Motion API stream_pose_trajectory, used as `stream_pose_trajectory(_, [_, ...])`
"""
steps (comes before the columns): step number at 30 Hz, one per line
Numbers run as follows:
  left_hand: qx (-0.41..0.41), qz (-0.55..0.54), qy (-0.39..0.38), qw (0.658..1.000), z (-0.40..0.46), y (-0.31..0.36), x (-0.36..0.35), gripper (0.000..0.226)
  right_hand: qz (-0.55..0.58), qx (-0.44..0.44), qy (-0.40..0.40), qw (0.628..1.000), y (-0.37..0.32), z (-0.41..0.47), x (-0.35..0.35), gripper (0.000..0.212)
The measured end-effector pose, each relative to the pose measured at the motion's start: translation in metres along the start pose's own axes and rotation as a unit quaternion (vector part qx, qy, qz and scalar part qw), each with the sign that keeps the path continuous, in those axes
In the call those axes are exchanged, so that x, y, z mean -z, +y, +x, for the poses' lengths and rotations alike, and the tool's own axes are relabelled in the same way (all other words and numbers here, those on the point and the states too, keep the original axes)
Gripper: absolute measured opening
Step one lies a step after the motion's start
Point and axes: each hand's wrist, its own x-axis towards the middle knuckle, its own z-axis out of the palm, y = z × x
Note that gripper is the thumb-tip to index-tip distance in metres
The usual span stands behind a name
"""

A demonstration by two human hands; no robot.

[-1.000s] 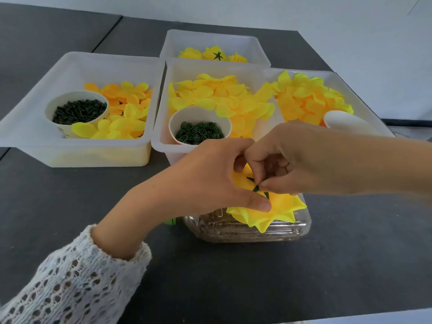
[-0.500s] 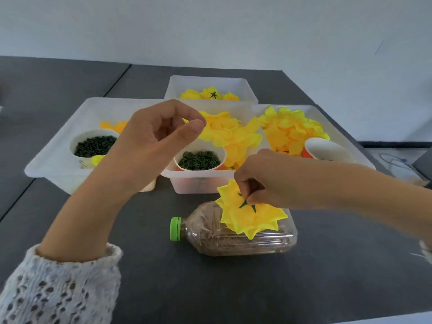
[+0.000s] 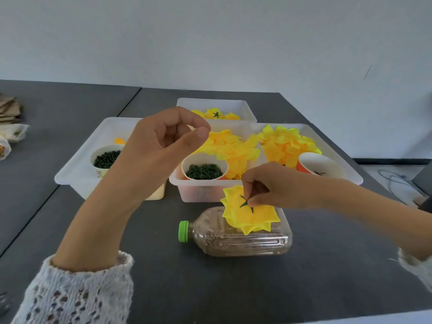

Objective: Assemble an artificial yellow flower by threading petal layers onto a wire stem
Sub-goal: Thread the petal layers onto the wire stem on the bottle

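A yellow flower [image 3: 251, 216] of stacked petal layers with a green star-shaped calyx [image 3: 246, 203] on top sits over a clear bottle [image 3: 236, 239] that lies on its side. My right hand [image 3: 271, 185] pinches the calyx at the flower's centre. My left hand [image 3: 159, 148] is raised above the left tub, fingers curled, thumb and forefinger slightly apart, nothing visible between them. The wire stem is hidden.
Several translucent tubs of yellow petals stand behind: left tub [image 3: 77, 169], middle tub [image 3: 187, 190], right tub [image 3: 346, 164], far tub [image 3: 233, 104]. Paper cups hold dark green parts [image 3: 106, 157], green rings [image 3: 204, 171], and one cup [image 3: 320, 164] at right. The dark table [image 3: 327, 277] ends near me.
My left hand let go of the flower and rose up and left. My right hand keeps pinching the calyx. The view tilted upward.
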Motion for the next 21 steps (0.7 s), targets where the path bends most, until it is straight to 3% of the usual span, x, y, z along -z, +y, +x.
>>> stream_pose_trajectory(8, [0.002, 0.002, -0.019, 1.000, -0.004, 0.002, -0.009, 0.013, -0.002, 0.026, 0.028, 0.999, 0.005, -0.010, 0.004, 0.011])
stream_pose_trajectory(14, [0.009, -0.016, -0.001, 1.000, 0.004, -0.002, -0.015, 0.013, 0.027, 0.087, 0.114, 0.989, -0.016, -0.023, 0.025, 0.012])
stream_pose_trajectory(18, [0.002, -0.018, 0.020, 1.000, 0.011, -0.009, -0.021, 0.013, 0.180, 0.099, 0.200, 0.958, -0.027, -0.038, 0.051, 0.004])
stream_pose_trajectory(21, [0.004, -0.036, 0.021, 0.999, 0.014, -0.011, -0.032, 0.012, 0.375, 0.072, 0.247, 0.891, -0.028, -0.047, 0.054, 0.006])
